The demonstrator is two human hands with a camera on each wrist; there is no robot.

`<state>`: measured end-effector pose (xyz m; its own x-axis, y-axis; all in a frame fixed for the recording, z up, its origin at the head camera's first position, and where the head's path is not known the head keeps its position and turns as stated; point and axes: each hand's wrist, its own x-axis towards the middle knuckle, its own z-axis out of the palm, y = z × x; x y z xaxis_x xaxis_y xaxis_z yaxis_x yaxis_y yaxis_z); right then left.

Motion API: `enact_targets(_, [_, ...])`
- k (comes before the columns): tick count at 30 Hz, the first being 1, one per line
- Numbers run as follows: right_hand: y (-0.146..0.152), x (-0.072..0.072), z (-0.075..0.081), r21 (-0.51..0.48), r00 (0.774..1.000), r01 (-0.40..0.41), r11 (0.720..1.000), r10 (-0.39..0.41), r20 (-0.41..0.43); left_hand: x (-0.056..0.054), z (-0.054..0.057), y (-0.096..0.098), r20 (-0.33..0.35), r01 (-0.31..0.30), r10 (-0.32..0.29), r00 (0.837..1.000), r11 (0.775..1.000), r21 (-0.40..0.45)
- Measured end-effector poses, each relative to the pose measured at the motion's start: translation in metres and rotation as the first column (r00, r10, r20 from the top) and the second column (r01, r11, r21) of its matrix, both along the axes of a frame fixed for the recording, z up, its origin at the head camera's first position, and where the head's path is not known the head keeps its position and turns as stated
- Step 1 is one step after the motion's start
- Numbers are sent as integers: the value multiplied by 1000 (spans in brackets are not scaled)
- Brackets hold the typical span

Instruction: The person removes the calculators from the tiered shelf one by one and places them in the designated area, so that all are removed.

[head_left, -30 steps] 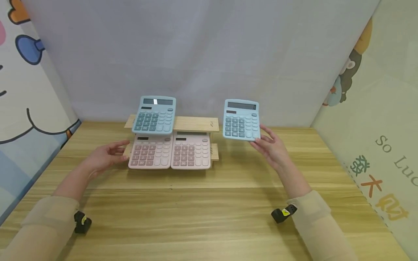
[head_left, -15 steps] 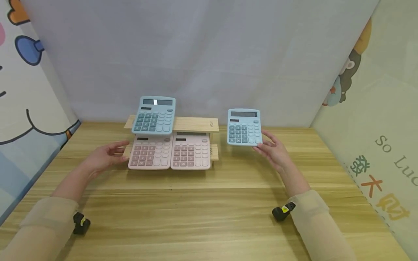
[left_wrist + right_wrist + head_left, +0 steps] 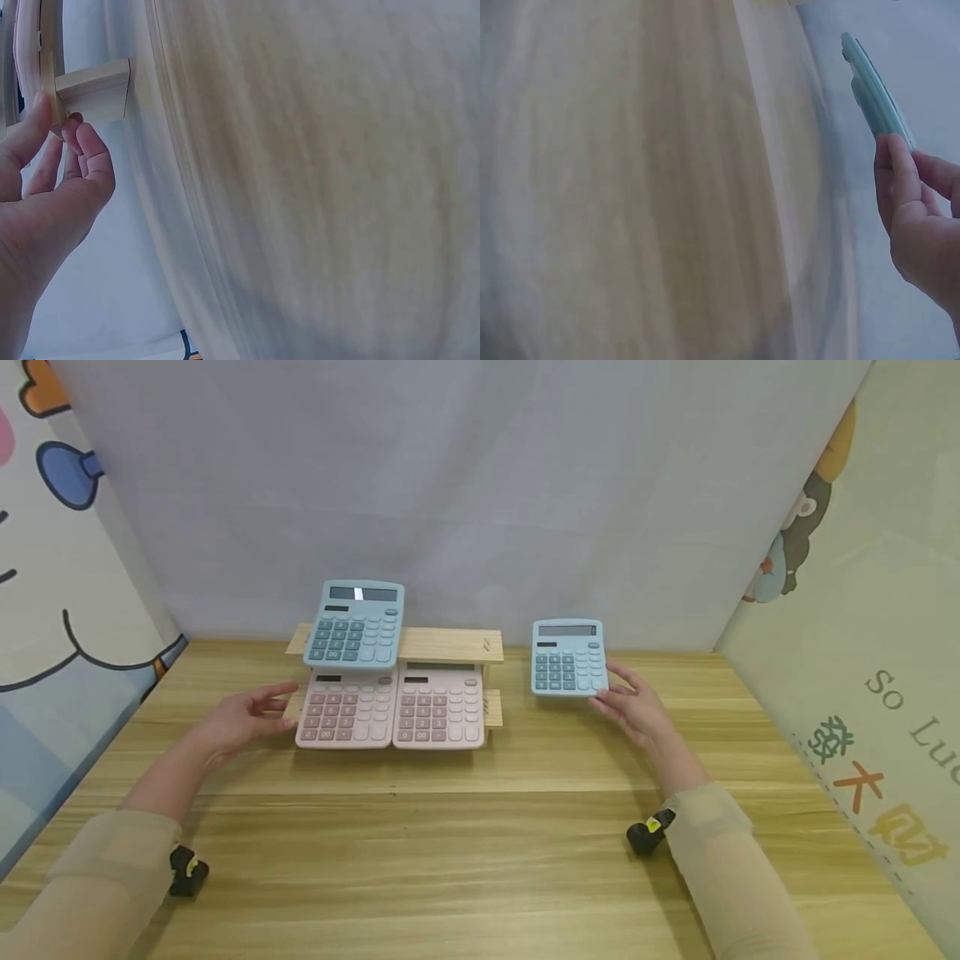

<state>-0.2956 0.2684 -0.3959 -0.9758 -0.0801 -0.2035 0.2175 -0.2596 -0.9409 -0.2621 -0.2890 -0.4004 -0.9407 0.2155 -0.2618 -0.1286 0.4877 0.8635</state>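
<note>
A blue calculator is held up right of the wooden stand, pinched at its lower right corner by my right hand. In the right wrist view that calculator shows edge-on, raised above the table. My left hand pinches the left end of the stand's lower board between thumb and fingers. On the two-tier wooden stand, another blue calculator leans at the upper left. Two pink calculators, one on the left and one on the right, sit side by side on the lower tier.
The wood-grain table runs up to a pale grey backdrop. Printed cartoon panels stand at the left and right. Small black wrist cameras, left and right, are strapped to the sleeves.
My right hand has moved the blue calculator a little to the right and lower in the head view, away from the stand. My left hand and the stand stay in place.
</note>
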Motion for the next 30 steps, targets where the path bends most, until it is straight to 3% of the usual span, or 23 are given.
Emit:
enact_targets(22, [5,-13,-13,83,998,-42,996,38,53,1,1,3,-3,-13,13,1000,1000,-4])
enact_targets(30, [5,-15,-10,208,996,-77,975,68,50,0,0,0,-4,-14,14,1000,1000,-13])
